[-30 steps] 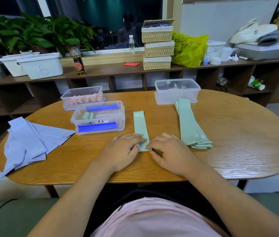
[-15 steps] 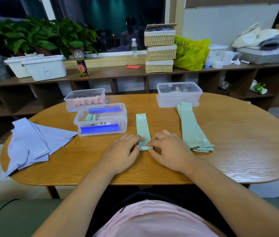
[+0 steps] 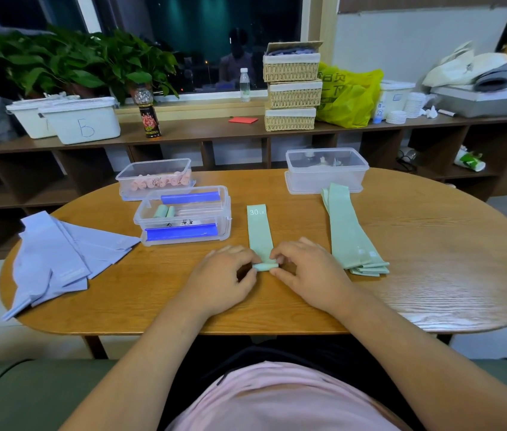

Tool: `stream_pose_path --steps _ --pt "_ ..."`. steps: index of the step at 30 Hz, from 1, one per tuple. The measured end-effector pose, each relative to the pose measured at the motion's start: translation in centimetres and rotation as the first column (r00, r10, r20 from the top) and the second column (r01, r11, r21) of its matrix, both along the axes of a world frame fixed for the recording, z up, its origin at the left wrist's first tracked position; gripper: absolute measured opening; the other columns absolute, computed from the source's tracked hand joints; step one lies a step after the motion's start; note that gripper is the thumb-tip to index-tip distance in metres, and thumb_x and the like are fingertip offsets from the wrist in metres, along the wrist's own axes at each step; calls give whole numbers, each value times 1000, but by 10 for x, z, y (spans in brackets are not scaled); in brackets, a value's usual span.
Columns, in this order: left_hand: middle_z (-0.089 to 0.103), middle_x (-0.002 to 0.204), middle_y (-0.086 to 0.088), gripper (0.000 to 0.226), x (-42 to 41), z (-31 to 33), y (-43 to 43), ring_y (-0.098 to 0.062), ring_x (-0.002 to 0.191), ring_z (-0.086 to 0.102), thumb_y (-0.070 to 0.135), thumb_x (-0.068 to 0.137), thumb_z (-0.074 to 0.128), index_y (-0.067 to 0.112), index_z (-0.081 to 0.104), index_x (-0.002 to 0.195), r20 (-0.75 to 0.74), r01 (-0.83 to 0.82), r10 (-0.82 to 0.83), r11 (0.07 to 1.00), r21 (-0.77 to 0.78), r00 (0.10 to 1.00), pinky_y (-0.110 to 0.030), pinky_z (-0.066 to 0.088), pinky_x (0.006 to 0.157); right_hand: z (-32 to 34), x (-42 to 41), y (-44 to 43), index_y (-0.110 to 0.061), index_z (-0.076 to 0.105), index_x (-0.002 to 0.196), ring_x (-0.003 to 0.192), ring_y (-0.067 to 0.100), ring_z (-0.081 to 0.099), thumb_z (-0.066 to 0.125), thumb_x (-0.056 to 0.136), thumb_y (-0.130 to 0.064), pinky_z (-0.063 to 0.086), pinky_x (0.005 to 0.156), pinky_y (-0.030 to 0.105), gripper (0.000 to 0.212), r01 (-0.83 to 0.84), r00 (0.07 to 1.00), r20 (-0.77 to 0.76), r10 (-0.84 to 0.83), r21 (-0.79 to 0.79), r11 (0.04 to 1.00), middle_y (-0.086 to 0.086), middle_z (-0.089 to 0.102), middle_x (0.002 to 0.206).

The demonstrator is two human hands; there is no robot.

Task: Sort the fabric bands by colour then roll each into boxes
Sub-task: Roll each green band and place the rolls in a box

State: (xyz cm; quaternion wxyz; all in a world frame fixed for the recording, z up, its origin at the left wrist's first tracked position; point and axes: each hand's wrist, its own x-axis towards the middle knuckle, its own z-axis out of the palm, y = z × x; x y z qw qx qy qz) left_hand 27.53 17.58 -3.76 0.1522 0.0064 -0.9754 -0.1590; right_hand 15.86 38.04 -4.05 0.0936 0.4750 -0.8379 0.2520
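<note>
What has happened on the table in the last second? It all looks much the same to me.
The left hand and right hand have started rolling the green band. Its near end, flat a second ago, is now a small roll pinched between their fingers and turned away from the person. The green stack, blue bands and clear boxes lie as before.

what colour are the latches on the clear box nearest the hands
Blue: both long latches on the clear plastic box, best seen in the head view.
</note>
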Motion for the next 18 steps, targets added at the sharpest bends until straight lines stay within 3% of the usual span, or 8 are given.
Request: stream_pose_path --steps 3,9,14,18 --pt "66 121 22 33 0 0 -1 -2 115 57 50 96 51 38 68 122 -7 4 -4 1000 2 1000 -42 50 100 0 0 1 -42 65 107 96 1 47 69 98 -46 51 87 37 10 -19 1000 15 19 -7 1000 -23 62 96" --pt "67 123 22 33 1 1 -1 -1 117 56 49 97 54 38 67 125 -7 -3 3 1000 3 1000 -38 50 101 -2 -1 1 -40 69 111 99 3 48 66 99 -48 50 90 37 15 -7 1000 15 7 -9 1000 -22 65 100" --pt "63 111 22 24 4 3 2 -1 103 53 45 99 61 40 62 123 -25 -37 37 999 16 999 -29 42 86 -2 -4 -1 -37 72 120 102 5 47 58 103 -52 51 92 39 27 27 1000 -4 -27 13 1000 -21 63 108" --pt "66 117 18 24 4 3 3 -4 110 56 43 101 60 37 64 123 -38 -34 35 999 18 999 -33 48 94 -3 -6 -2 -38 71 129 107 6 46 54 104 -55 50 95 41 35 40 999 -4 -40 49 998 -22 61 116"
